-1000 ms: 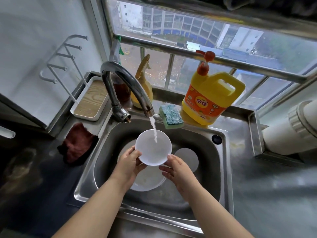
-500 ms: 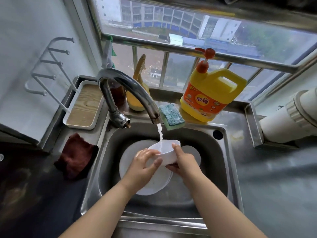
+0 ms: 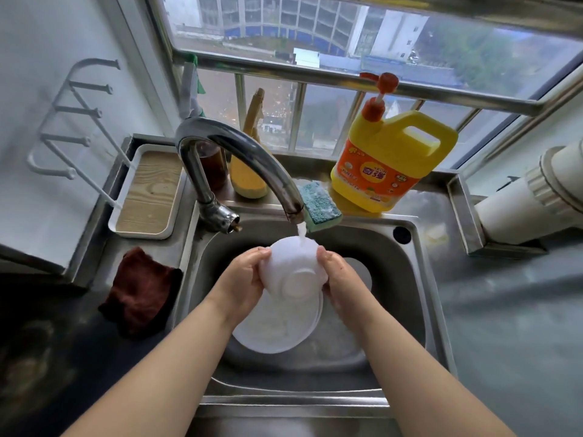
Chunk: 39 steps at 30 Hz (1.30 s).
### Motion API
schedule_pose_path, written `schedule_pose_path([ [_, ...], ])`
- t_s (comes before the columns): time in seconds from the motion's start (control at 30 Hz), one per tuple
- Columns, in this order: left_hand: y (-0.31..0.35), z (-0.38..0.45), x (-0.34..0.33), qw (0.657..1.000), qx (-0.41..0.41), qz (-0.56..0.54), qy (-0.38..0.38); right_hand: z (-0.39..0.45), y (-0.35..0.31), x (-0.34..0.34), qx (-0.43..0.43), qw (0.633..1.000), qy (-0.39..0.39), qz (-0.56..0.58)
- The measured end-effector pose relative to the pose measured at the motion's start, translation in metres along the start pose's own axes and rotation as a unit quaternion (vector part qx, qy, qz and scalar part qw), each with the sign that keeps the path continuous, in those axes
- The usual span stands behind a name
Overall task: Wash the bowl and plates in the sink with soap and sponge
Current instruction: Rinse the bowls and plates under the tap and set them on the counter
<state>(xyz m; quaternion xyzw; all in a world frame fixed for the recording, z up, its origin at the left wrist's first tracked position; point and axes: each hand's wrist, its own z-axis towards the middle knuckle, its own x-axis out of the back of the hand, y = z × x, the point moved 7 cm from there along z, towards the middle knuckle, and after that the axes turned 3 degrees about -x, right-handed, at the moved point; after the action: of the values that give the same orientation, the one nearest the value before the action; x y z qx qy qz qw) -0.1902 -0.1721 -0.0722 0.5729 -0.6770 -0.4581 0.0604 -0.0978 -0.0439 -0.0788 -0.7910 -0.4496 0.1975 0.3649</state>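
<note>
white bowl (image 3: pixel 293 266), white plate (image 3: pixel 277 332), teal sponge (image 3: pixel 318 205), yellow soap jug (image 3: pixel 391 162) with orange label, maroon cloth (image 3: pixel 142 291)

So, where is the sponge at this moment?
In the head view the sponge lies on the back ledge of the sink, right of the tap spout and beside the yellow soap bottle.

On your left you have a crumpled dark red cloth (image 3: pixel 140 290) on the steel counter, just in front of a white tray with a wood-grain insert (image 3: pixel 148 193). A white wire wall rack (image 3: pixel 67 121) hangs above that tray. To your right, a fat white plastic pipe (image 3: pixel 533 197) crosses the counter corner.
</note>
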Motion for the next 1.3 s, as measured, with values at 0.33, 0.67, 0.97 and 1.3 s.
schedule_pose_path([
  [0.33, -0.018, -0.003, -0.008, 0.998, 0.062, 0.001, 0.014, 0.013, 0.011, -0.008, -0.107, 0.974, 0.076, 0.186],
  [0.67, -0.006, -0.004, -0.005, 0.999, 0.027, 0.021, -0.006, 0.023, 0.028, -0.022, -0.182, 0.913, 0.020, 0.364],
  [0.97, -0.003, -0.006, -0.028, 0.996, 0.009, 0.080, -0.034, 0.020, 0.037, -0.009, -0.172, 0.886, 0.003, 0.430],
  [1.3, -0.010, -0.009, -0.007, 0.997, 0.049, 0.047, 0.033, 0.007, 0.012, -0.002, -0.063, 0.948, 0.007, 0.312],
])
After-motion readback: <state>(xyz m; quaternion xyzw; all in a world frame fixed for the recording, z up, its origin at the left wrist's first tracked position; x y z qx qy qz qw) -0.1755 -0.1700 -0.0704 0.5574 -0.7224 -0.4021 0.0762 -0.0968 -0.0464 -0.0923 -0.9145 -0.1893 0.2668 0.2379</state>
